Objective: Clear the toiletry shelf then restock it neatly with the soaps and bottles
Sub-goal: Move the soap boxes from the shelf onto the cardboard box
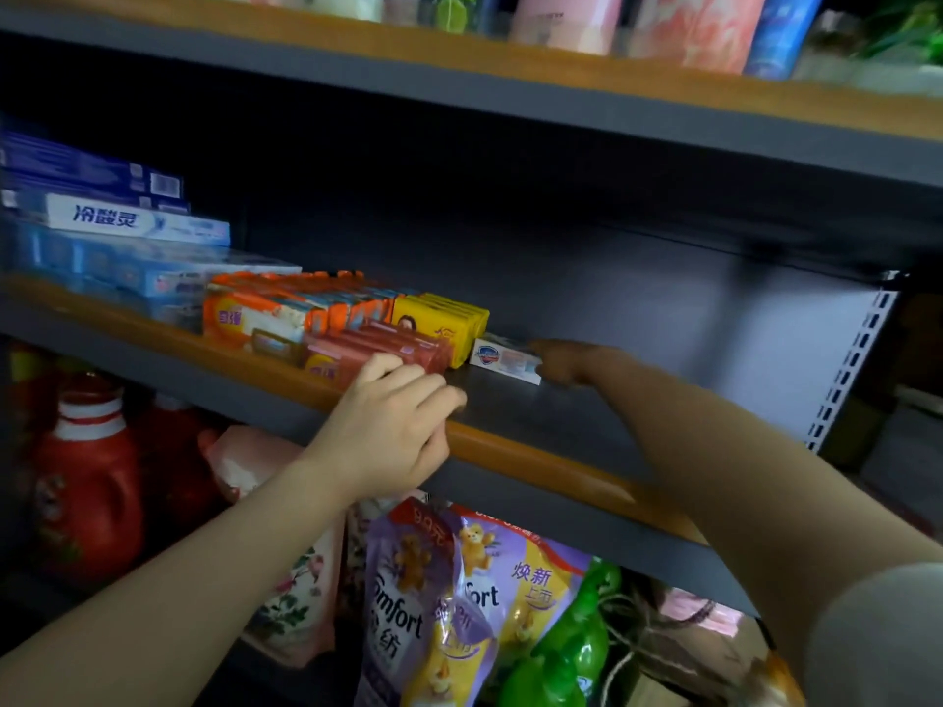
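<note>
From your head camera, take the yellow soap bars [443, 318] on the middle shelf [530, 454] as the marker. Left of them sit orange soap packs [286, 308], with blue toothpaste boxes [117, 222] stacked further left; pink soap bars [380, 349] lie just in front. Right of the yellow bars lies a white soap box [505, 359], and beyond it the shelf floor is bare. Below hang purple Comfort pouches [439, 594] and a red detergent bottle [92, 477]. Your left hand [393, 426] rests its loosely curled fingers on the pink bars, holding nothing. Your right hand [566, 362] touches the white box's right end; you cannot tell whether it grips.
</note>
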The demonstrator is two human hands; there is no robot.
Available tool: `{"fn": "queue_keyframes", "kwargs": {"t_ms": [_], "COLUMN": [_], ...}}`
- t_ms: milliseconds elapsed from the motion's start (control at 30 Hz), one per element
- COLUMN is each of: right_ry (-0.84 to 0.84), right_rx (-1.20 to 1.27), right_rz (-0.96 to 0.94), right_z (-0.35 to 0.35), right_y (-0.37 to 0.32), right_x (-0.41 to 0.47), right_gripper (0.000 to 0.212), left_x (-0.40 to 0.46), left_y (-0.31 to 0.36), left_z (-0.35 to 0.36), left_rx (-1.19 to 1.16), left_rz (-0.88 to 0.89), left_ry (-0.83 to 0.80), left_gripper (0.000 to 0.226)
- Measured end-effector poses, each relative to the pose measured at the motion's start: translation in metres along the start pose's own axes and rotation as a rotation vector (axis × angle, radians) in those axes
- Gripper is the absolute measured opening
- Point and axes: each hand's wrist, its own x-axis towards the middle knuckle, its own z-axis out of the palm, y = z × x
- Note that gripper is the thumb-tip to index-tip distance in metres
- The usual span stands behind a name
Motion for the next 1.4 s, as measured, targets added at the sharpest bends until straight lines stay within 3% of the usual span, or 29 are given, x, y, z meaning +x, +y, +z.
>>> {"fn": "queue_keyframes", "kwargs": {"t_ms": [67, 267, 433, 500, 567, 633, 767, 833, 933, 1067, 1133, 1200, 1267, 1400], "right_ry": [-0.024, -0.035, 0.137, 0.172, 0.084, -0.010, -0.020, 0.042, 0.281, 0.490, 0.547, 0.581, 0.608, 0.577], "right_rx": [0.016, -0.006, 0.104, 0.192, 0.240, 0.326, 0.332, 0.281, 0.314, 0.441, 0.492, 0.546, 0.612, 0.771], "right_rz": [-0.021, -0.103, -0.161, -0.123, -0.024, 0.053, 0.026, 0.012, -0.090, -0.198, -0.254, -0.295, -0.316, -0.322], "right_z": [0.003, -0.015, -0.028, -0.026, -0.019, -0.012, -0.008, -0.010, -0.022, -0.042, -0.042, -0.034, -0.021, 0.005], "right_y": [-0.007, -0.011, -0.014, -0.012, -0.011, -0.013, -0.014, -0.011, -0.012, -0.026, -0.036, -0.045, -0.054, -0.067], "right_x": [-0.002, -0.043, -0.089, -0.096, -0.095, -0.091, -0.090, -0.101, -0.131, -0.185, -0.214, -0.239, -0.261, -0.279], "right_gripper": [0.060, 0.039, 0.031, 0.042, 0.063, 0.072, 0.052, 0.061, 0.063, 0.064, 0.068, 0.073, 0.072, 0.070], "left_x": [0.001, 0.001, 0.001, -0.001, -0.001, -0.001, 0.000, -0.001, -0.003, 0.001, 0.002, 0.005, 0.004, -0.014], "left_y": [0.000, 0.002, 0.002, 0.003, 0.004, 0.003, 0.004, 0.005, 0.006, 0.008, 0.023, 0.053, 0.079, 0.103], "left_z": [-0.002, -0.003, -0.005, -0.005, -0.005, -0.005, -0.005, -0.005, -0.005, -0.013, -0.022, -0.046, -0.067, -0.084], "left_rx": [0.002, 0.015, 0.009, 0.018, 0.014, 0.016, 0.046, 0.054, 0.057, -0.014, -0.210, -0.686, -1.080, -1.321], "left_rz": [-0.006, -0.015, -0.023, -0.032, -0.042, -0.052, -0.060, -0.066, -0.067, -0.076, -0.215, -0.515, -0.754, -0.859], "left_ry": [-0.014, 0.013, -0.001, -0.009, -0.003, 0.004, 0.004, -0.005, -0.039, -0.121, -0.063, 0.115, 0.194, 0.143], "left_gripper": [0.026, 0.027, 0.026, 0.026, 0.025, 0.025, 0.026, 0.027, 0.027, 0.048, 0.055, 0.058, 0.051, 0.037]}}
